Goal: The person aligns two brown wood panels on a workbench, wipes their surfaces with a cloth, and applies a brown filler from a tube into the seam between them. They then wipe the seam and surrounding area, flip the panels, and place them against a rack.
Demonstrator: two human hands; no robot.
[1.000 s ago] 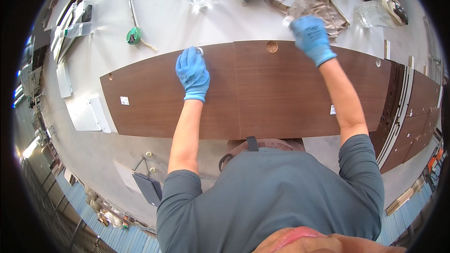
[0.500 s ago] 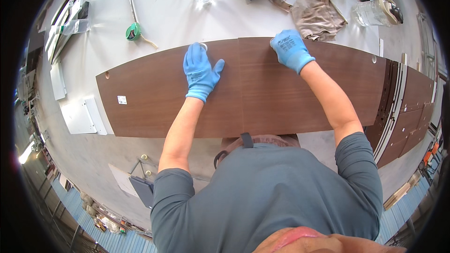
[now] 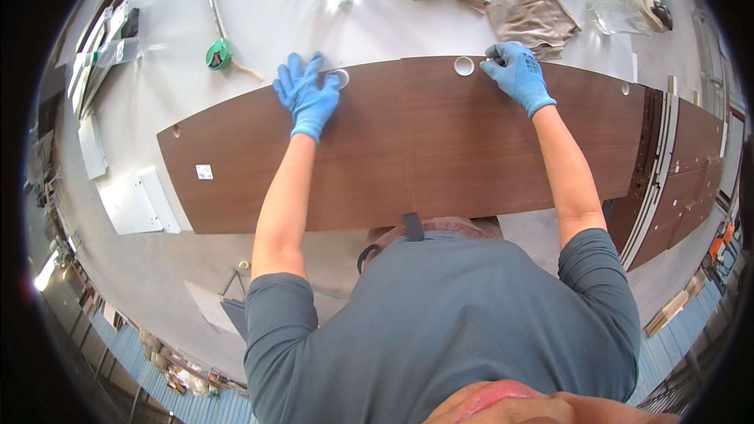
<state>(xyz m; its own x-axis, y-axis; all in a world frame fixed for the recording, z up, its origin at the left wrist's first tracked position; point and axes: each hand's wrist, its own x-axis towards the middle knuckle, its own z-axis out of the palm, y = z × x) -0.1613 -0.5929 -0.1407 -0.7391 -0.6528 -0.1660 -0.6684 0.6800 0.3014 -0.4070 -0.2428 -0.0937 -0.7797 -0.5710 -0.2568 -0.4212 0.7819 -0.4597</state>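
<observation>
Both my hands wear blue gloves. A long brown wood-grain panel (image 3: 345, 165) with a seam across its middle lies in front of me. My left hand (image 3: 306, 98) rests at its far edge, open with fingers spread, beside a white-looking round hole (image 3: 340, 78). Near the far edge right of the seam is a second round hole (image 3: 463, 67), fully in sight. Just right of that, my right hand (image 3: 518, 74) is closed at the panel's edge, fingers curled toward the thumb. What it pinches, if anything, I cannot make out.
A green tape roll (image 3: 218, 55) and grey-brown cloth (image 3: 534, 12) lie beyond the panel. A clear jar (image 3: 620, 14) stands at far right. White metal pieces (image 3: 129, 202) sit to the left. More brown panels (image 3: 683, 180) are stacked at right.
My right hand has moved right, uncovering the round hole it covered. My left hand has shifted left and its fingers have spread.
</observation>
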